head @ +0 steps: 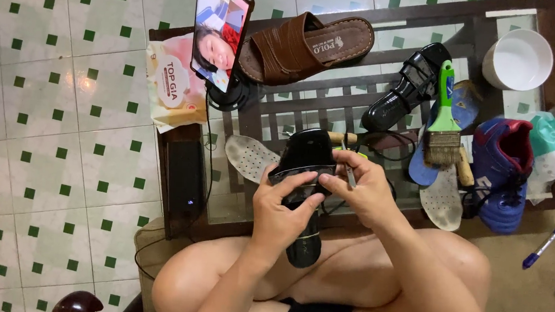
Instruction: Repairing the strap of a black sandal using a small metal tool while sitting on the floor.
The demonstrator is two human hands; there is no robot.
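Nearest the camera, over the bare knees, the left hand (279, 218) is clasping a glossy black sandal (305, 177) from below, thumb lying across its strap, while the right hand (363, 191) is pinching a thin metal tool (349, 172) against the strap's edge with its other fingers steadying the shoe. The sandal is being held in the air just in front of the glass-topped table (534, 16), its heel pointing down between the legs. As a judgement, the risk lies in that tool: it is working close to the left thumb, and a slip off the shiny strap could jab the skin or scratch the finish, and the shoe, gripped only by fingertips, could twist loose. Just beyond, a perforated grey insole (249, 157) and a pale insole (442, 200) are lying on the glass, with a green-handled brush (445, 119) and a blue sports shoe (503, 172) to the right. Farther out, a matching black sandal (406, 87) and a brown slide sandal (304, 47) are resting, a phone (220, 31) is standing on a holder, and a white bowl (517, 59) is sitting at the far corner. A pink-and-cream pouch (173, 87) with a round cream label is lying at the table's left edge; a teal-and-white packet (548, 152) is lying at the right.
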